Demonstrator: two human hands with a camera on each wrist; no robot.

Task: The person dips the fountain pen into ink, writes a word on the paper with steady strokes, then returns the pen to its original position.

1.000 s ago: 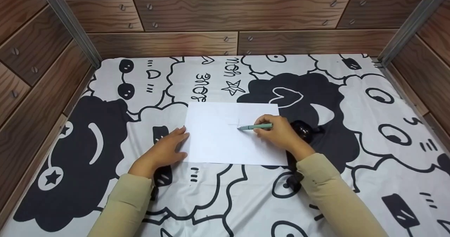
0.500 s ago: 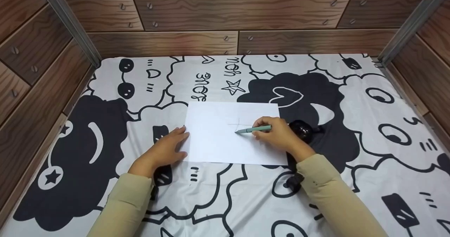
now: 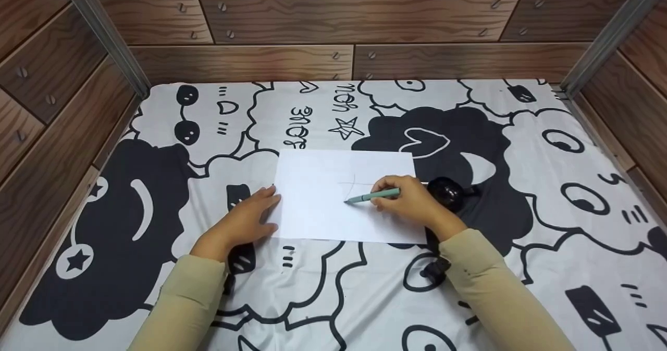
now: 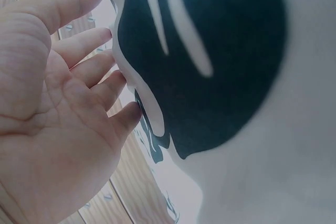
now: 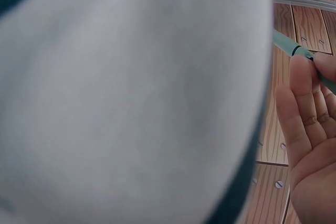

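A white sheet of paper (image 3: 312,195) lies on the patterned cloth. My right hand (image 3: 411,200) pinches a green pen (image 3: 378,196) between thumb and fingers, its tip at the paper just right of the middle. Thin crossing lines and a short curved line show above the tip. In the right wrist view the pen (image 5: 286,43) sticks out past the fingers of the right hand (image 5: 315,124) at the right edge. My left hand (image 3: 242,223) rests at the sheet's left edge, fingers spread. The left wrist view shows that left hand (image 4: 63,108) with relaxed fingers, holding nothing.
Black-and-white cartoon cloth (image 3: 307,299) covers the table. A glossy black round object (image 3: 446,193) is beside the right wrist. Wood-plank-patterned walls (image 3: 354,17) with grey metal posts (image 3: 107,36) enclose the back and sides.
The right hand and pen have moved slightly down and to the left over the sheet. The curved line has grown longer behind the tip. The left hand has stayed in place.
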